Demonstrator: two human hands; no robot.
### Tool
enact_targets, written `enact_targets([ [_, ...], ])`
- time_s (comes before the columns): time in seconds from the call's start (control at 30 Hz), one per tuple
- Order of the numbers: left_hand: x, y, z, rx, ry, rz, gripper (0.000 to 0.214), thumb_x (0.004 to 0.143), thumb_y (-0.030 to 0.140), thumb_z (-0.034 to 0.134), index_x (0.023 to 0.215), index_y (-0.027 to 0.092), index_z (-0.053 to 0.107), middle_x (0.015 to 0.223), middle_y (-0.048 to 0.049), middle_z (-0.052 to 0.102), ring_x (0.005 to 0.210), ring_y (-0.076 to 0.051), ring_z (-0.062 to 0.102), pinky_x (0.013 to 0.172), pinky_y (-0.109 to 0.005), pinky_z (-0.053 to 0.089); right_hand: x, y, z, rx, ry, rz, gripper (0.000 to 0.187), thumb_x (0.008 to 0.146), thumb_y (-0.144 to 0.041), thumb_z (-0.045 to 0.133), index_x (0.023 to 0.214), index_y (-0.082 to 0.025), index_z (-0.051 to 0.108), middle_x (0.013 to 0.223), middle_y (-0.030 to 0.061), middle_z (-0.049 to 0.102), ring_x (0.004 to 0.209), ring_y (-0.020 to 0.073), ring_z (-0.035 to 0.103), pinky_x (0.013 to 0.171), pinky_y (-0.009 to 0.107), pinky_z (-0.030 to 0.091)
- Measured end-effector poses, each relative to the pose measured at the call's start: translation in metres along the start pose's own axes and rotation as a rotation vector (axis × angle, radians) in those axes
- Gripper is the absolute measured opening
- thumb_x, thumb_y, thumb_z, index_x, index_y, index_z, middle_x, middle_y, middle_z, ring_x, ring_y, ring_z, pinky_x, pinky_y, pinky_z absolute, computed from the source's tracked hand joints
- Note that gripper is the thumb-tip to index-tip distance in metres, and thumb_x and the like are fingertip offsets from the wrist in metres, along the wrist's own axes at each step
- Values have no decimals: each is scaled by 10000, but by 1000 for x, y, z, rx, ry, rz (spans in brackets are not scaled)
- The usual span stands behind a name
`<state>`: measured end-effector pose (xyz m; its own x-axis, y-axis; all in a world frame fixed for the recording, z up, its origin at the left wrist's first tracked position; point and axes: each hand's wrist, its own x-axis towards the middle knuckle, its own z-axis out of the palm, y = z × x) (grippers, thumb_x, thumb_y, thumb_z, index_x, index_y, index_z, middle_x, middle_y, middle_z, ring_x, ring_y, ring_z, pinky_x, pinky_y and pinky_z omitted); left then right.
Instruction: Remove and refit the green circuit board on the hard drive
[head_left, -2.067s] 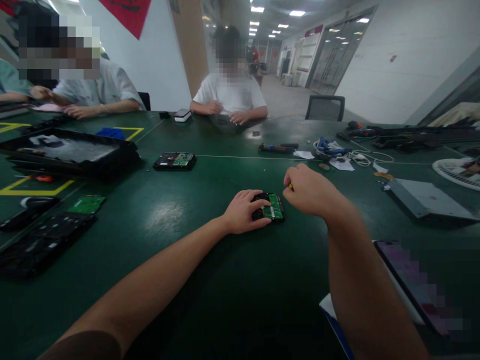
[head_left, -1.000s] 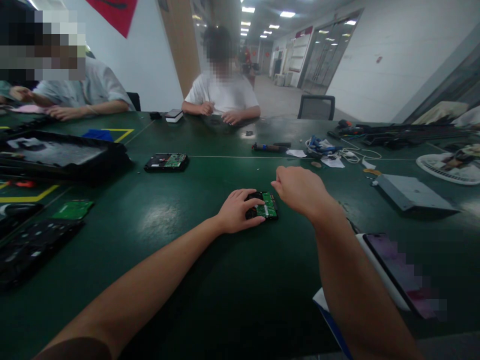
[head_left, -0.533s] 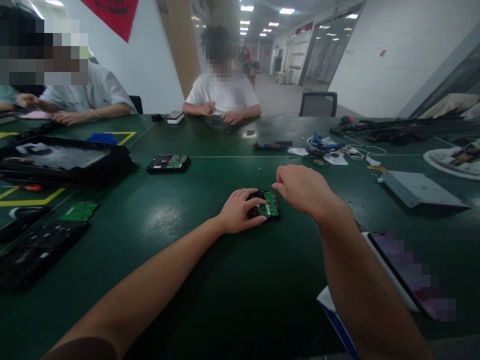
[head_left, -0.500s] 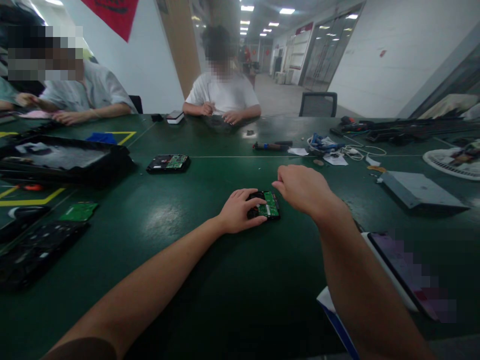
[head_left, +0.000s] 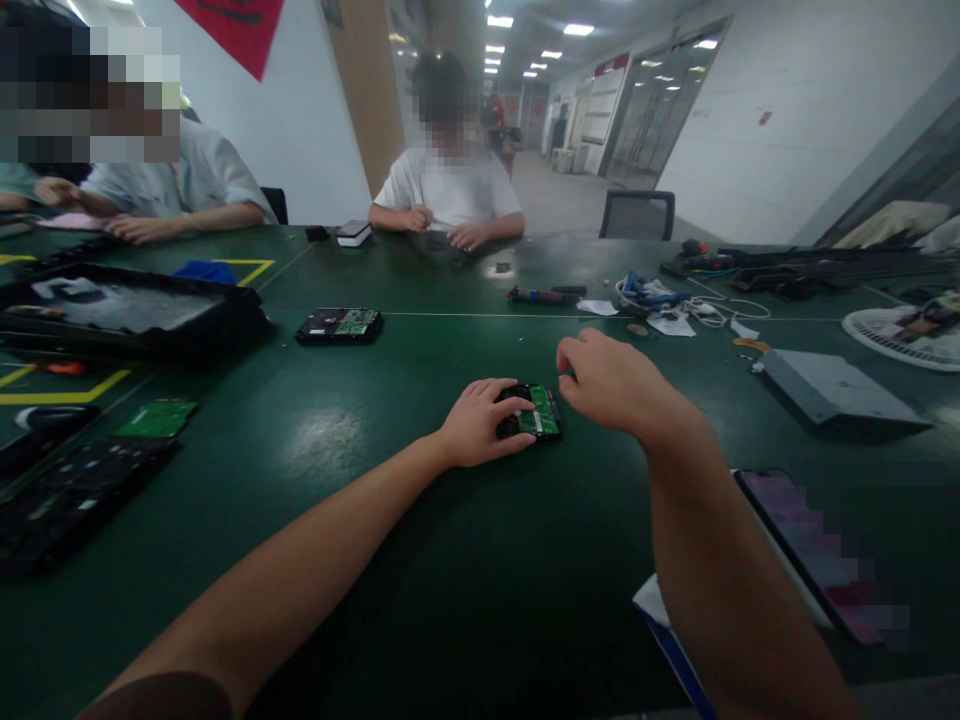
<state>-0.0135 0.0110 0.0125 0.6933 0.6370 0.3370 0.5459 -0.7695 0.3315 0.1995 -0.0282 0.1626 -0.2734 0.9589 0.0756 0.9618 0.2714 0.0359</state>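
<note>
A hard drive (head_left: 546,410) lies flat on the green table with its green circuit board facing up. My left hand (head_left: 484,420) spreads over its left half, thumb along the near edge and fingers across the top, holding it against the table. Just right of the drive and a little above it hovers my right hand (head_left: 604,380), apart from it. Its fingers are curled inward; whatever they may pinch is hidden. A second hard drive (head_left: 340,325) sits farther back on the left, also with circuit board upward.
To the left lie a black open casing (head_left: 172,320), a loose green circuit board (head_left: 159,419) and a dark electronic part (head_left: 75,500). At right are a grey metal box (head_left: 844,385), a phone (head_left: 806,545) and bundled cables (head_left: 649,293). Two people sit across the table.
My right hand has turned slightly at the wrist, its curled fingers now showing more. The left hand and the drive stay in place. The view has shifted a little.
</note>
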Motion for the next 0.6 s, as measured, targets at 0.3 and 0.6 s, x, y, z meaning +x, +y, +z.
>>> enact_targets([
  [0.3, 0, -1, 2, 2, 15, 20, 549, 923, 625, 665, 1379, 321, 638, 1553, -114, 491, 1399, -368, 504, 1165, -597, 389, 0, -5, 1, -92, 29, 135, 267, 988, -300, 544, 1110, -115, 694, 1084, 222, 720, 917, 355, 710, 722, 405, 471],
  [0.6, 0, 1, 2, 5, 32, 25, 531, 917, 591, 688, 1374, 323, 646, 1532, -108, 515, 1392, -366, 512, 1171, -593, 384, 1, -13, 6, 47, 70, -180, 182, 915, -144, 536, 992, -187, 695, 1065, 120, 698, 814, 235, 650, 649, 347, 378],
])
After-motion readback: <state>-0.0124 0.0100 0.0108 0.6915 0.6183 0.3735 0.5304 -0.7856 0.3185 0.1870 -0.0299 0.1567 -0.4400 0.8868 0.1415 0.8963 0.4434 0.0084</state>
